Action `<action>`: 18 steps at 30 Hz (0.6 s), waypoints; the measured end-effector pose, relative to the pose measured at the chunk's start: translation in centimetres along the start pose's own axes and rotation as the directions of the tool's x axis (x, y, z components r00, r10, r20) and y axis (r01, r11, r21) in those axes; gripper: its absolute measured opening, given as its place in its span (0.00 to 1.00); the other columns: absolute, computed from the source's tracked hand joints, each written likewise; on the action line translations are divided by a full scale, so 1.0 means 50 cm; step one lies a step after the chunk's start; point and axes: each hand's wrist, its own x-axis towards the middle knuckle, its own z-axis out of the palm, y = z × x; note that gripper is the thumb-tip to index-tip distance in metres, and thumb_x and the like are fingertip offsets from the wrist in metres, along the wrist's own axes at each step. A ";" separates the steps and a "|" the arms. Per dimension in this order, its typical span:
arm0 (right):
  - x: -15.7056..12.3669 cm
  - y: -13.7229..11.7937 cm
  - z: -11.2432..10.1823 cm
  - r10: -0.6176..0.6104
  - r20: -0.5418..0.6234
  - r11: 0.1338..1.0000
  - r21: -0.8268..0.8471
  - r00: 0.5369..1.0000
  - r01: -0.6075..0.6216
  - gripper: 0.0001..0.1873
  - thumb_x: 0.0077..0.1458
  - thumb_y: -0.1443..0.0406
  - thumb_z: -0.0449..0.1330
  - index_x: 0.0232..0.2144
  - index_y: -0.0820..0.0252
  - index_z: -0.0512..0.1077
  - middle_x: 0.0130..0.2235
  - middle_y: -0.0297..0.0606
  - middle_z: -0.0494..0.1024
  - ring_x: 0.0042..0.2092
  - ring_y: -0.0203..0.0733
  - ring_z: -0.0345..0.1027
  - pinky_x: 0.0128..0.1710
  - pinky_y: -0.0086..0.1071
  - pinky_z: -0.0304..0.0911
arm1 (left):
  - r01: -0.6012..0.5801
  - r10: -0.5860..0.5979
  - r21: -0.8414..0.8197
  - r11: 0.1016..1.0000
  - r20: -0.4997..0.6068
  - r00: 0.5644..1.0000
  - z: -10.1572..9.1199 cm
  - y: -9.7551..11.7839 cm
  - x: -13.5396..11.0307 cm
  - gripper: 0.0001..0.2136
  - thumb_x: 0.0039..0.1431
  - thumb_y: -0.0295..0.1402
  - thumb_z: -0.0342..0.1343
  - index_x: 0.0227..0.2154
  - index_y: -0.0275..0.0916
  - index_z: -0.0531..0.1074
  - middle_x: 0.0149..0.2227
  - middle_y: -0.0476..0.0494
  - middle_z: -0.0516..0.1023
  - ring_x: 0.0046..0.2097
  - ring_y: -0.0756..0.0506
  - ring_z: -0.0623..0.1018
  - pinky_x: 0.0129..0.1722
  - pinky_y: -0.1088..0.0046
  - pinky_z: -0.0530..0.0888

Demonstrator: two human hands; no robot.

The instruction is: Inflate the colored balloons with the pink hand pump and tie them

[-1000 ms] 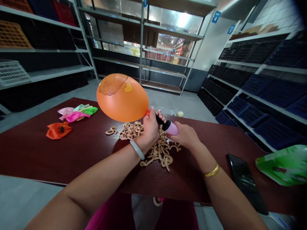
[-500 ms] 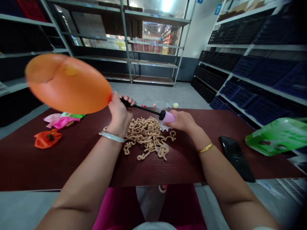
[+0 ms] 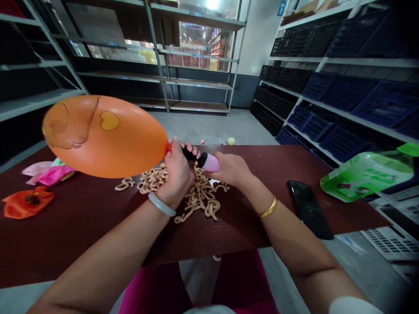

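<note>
An inflated orange balloon with a yellow heart and a printed drawing stretches out to the left. My left hand pinches its neck against the black end of a hand balloon pump. Wrapped around the pump's lilac part is my right hand. The two halves of the pump are pushed close together. Below my hands, a pile of beige curly strands lies on the dark red table, partly hidden by my left hand and wrist.
Deflated pink balloons and an orange-red piece lie on the left. A black phone and a green-labelled bottle are on the right. Shelves with dark crates stand beyond.
My right hand has come in toward my left, and the pump's black rod no longer shows. The balloon looks fuller and has shifted right and lower. The view has turned slightly right.
</note>
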 end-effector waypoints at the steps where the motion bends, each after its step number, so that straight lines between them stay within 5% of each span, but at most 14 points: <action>1: -0.003 -0.008 0.000 0.011 0.000 1.000 0.012 1.000 -0.011 0.31 0.50 0.40 0.57 0.44 0.57 0.69 0.39 0.43 0.79 0.38 0.49 0.74 0.35 0.34 0.61 | 0.009 -0.009 -0.001 1.000 -0.004 1.000 0.002 -0.004 -0.005 0.15 0.63 0.40 0.53 0.23 0.40 0.60 0.19 0.52 0.62 0.21 0.51 0.67 0.22 0.76 0.67; 7: 0.000 -0.020 0.008 0.028 0.031 0.996 0.079 0.999 -0.031 0.32 0.50 0.39 0.55 0.45 0.56 0.70 0.39 0.43 0.80 0.38 0.51 0.74 0.33 0.35 0.61 | 0.056 -0.056 0.016 0.998 -0.023 0.998 -0.012 0.017 0.021 0.16 0.62 0.39 0.53 0.23 0.40 0.58 0.19 0.52 0.61 0.20 0.52 0.65 0.20 0.77 0.64; 14: 0.016 0.048 -0.013 -0.050 0.175 0.977 0.215 0.983 0.011 0.25 0.46 0.42 0.60 0.35 0.53 0.73 0.36 0.37 0.80 0.36 0.45 0.72 0.29 0.32 0.59 | -0.059 0.064 0.041 0.997 -0.117 0.991 -0.058 0.123 0.106 0.13 0.63 0.36 0.49 0.24 0.41 0.57 0.19 0.54 0.59 0.19 0.52 0.63 0.20 0.77 0.62; 18: 0.012 0.066 -0.019 -0.058 0.171 0.979 0.202 0.984 0.022 0.23 0.46 0.44 0.61 0.34 0.53 0.73 0.35 0.36 0.80 0.34 0.43 0.72 0.28 0.32 0.57 | -0.093 0.097 0.037 0.995 -0.131 0.987 -0.076 0.137 0.122 0.14 0.62 0.38 0.51 0.24 0.41 0.56 0.19 0.55 0.59 0.19 0.53 0.62 0.20 0.78 0.62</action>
